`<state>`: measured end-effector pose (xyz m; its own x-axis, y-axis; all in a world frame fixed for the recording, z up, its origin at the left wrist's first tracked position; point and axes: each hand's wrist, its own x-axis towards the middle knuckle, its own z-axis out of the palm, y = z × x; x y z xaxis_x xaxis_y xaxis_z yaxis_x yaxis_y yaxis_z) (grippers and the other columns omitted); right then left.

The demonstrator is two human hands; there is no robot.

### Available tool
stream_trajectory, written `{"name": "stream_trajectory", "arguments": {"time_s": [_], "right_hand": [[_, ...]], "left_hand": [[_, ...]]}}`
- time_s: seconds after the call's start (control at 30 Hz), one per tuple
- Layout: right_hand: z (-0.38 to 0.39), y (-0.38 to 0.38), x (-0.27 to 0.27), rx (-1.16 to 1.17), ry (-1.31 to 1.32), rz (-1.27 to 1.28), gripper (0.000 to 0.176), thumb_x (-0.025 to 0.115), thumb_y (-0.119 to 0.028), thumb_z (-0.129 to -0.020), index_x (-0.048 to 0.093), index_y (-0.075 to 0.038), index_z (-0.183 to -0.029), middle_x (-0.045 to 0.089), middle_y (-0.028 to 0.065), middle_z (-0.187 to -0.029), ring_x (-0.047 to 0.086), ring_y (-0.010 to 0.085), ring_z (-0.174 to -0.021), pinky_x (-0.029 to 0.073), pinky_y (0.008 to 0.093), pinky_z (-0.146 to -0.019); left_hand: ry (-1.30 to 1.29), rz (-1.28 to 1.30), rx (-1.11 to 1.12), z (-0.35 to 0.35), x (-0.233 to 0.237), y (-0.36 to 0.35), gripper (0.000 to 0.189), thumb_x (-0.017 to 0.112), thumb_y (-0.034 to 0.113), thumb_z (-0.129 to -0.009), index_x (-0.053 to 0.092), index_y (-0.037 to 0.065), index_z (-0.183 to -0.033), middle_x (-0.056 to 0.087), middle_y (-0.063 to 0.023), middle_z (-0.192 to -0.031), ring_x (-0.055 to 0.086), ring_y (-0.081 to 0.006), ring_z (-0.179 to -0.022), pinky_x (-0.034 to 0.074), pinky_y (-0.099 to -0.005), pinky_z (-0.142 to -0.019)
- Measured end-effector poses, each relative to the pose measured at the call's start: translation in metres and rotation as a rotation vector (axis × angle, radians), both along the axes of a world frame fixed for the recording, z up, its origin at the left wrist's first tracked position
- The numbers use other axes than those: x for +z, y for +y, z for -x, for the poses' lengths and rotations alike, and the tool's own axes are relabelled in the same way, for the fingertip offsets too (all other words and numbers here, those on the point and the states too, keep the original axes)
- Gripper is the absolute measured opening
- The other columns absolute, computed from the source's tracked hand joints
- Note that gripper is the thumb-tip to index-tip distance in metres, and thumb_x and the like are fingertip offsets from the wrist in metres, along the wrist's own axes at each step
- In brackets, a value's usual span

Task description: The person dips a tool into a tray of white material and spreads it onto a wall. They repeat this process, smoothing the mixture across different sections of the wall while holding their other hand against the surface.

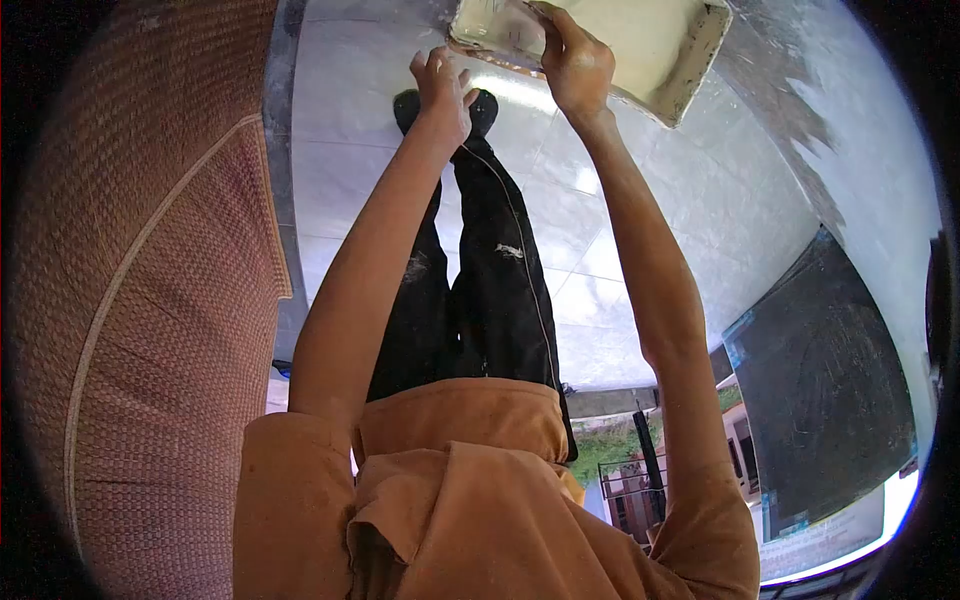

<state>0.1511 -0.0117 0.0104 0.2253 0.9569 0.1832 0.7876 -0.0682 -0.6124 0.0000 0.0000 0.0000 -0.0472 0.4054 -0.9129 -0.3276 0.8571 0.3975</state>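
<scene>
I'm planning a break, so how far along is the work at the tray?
Looks begun: the left hand has whitened fingers, but no finished piece shows. In hand: the right hand grips a translucent piece at the tray. Remaining: can't tell; the tray's inside looks pale.

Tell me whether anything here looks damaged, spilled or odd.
Yes, some wear and mess: the tray has dark specks and brownish marks along its side, so it looks used or dirty. The dark trousers have a pale smear near one knee, and the wall is patchy, grey with ragged edges.
</scene>
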Motion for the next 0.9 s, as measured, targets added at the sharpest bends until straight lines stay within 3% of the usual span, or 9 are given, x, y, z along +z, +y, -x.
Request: {"name": "stream_trajectory", "arguments": {"time_s": [0.07, 0.17, 0.23, 0.3, 0.33, 0.47, 0.53, 0.63, 0.9], "right_hand": [[0.005, 0.003, 0.006, -0.013, -0.005, -0.117, 0.023, 0.062, -0.003, -0.084, 0.069, -0.008, -0.105, 0.069, 0.018, -0.082, 0.067, 0.0359, -0.069, 0.054, 0.0422, -0.06], [0.016, 0.0, -0.03, 0.094, -0.16, -0.11, 0.024, 0.065, -0.004, -0.081, 0.069, -0.01, -0.104, 0.072, 0.0117, -0.092, 0.07, 0.0287, -0.081, 0.056, 0.0344, -0.067], [0.021, -0.011, -0.034, 0.101, -0.172, -0.059, 0.023, 0.063, -0.002, -0.081, 0.069, -0.011, -0.101, 0.071, 0.0126, -0.089, 0.07, 0.0281, -0.078, 0.055, 0.0368, -0.062], [0.028, -0.019, -0.034, 0.123, -0.196, -0.03, 0.042, 0.075, -0.011, -0.066, 0.065, -0.016, -0.106, 0.071, 0.0107, -0.096, 0.069, 0.0289, -0.087, 0.056, 0.0386, -0.071], [0.029, -0.021, -0.029, 0.143, -0.174, -0.026, 0.035, 0.06, -0.001, -0.074, 0.064, -0.015, -0.106, 0.072, 0.0085, -0.095, 0.07, 0.0277, -0.086, 0.056, 0.0378, -0.067], [0.024, -0.019, -0.015, 0.152, -0.139, 0.073, 0.04, 0.06, 0.0, -0.071, 0.065, -0.016, -0.108, 0.071, 0.0085, -0.095, 0.069, 0.0273, -0.087, 0.055, 0.0379, -0.067], [0.017, -0.008, -0.015, 0.2, -0.213, 0.148, 0.024, 0.064, -0.007, -0.086, 0.067, -0.009, -0.11, 0.072, 0.0095, -0.09, 0.07, 0.0233, -0.075, 0.054, 0.0326, -0.063], [0.011, 0.011, -0.013, 0.138, 0.014, 0.065, 0.02, 0.063, -0.003, -0.082, 0.071, -0.008, -0.1, 0.069, 0.0184, -0.082, 0.067, 0.0361, -0.069, 0.053, 0.0416, -0.06], [-0.02, 0.034, -0.017, 0.306, 0.092, 0.081, 0.022, 0.06, 0.003, -0.08, 0.072, -0.005, -0.098, 0.07, 0.0177, -0.09, 0.069, 0.0328, -0.079, 0.055, 0.0369, -0.069]], "left_hand": [[-0.129, -0.055, 0.021, -0.003, 0.005, -0.003, 0.06, 0.047, 0.039, -0.096, 0.02, 0.018, -0.145, 0.033, -0.013, -0.149, 0.042, -0.0356, -0.131, 0.037, -0.0539, -0.099], [-0.161, -0.072, 0.06, 0.001, -0.016, 0.003, 0.056, 0.043, 0.037, -0.098, 0.02, 0.018, -0.144, 0.037, -0.0135, -0.147, 0.044, -0.0356, -0.129, 0.038, -0.0526, -0.098], [-0.181, -0.048, 0.09, 0.0, -0.016, 0.002, 0.056, 0.043, 0.037, -0.098, 0.019, 0.018, -0.144, 0.038, -0.0133, -0.146, 0.044, -0.0356, -0.129, 0.038, -0.0525, -0.098], [-0.196, -0.035, 0.12, 0.002, -0.017, 0.004, 0.056, 0.042, 0.037, -0.098, 0.018, 0.018, -0.145, 0.039, -0.0131, -0.145, 0.044, -0.0356, -0.129, 0.037, -0.0524, -0.099], [-0.203, -0.032, 0.099, 0.003, -0.019, 0.003, 0.056, 0.042, 0.037, -0.098, 0.017, 0.018, -0.145, 0.039, -0.0127, -0.145, 0.044, -0.0357, -0.129, 0.037, -0.0527, -0.099], [-0.233, -0.046, 0.073, 0.006, -0.031, -0.003, 0.058, 0.043, 0.038, -0.098, 0.016, 0.019, -0.145, 0.042, -0.0115, -0.143, 0.045, -0.0358, -0.128, 0.034, -0.0543, -0.101], [-0.23, -0.027, 0.087, 0.003, -0.025, -0.004, 0.058, 0.043, 0.037, -0.098, 0.016, 0.018, -0.145, 0.043, -0.0114, -0.143, 0.045, -0.0357, -0.128, 0.033, -0.0544, -0.102], [-0.239, -0.002, 0.116, 0.001, -0.021, -0.005, 0.056, 0.043, 0.037, -0.098, 0.017, 0.018, -0.144, 0.044, -0.0113, -0.142, 0.045, -0.0356, -0.127, 0.032, -0.0546, -0.104], [-0.249, 0.028, 0.143, 0.011, -0.024, -0.01, 0.05, 0.044, 0.036, -0.097, 0.022, 0.018, -0.139, 0.045, -0.0104, -0.14, 0.043, -0.0347, -0.129, 0.033, -0.0534, -0.102]]}}
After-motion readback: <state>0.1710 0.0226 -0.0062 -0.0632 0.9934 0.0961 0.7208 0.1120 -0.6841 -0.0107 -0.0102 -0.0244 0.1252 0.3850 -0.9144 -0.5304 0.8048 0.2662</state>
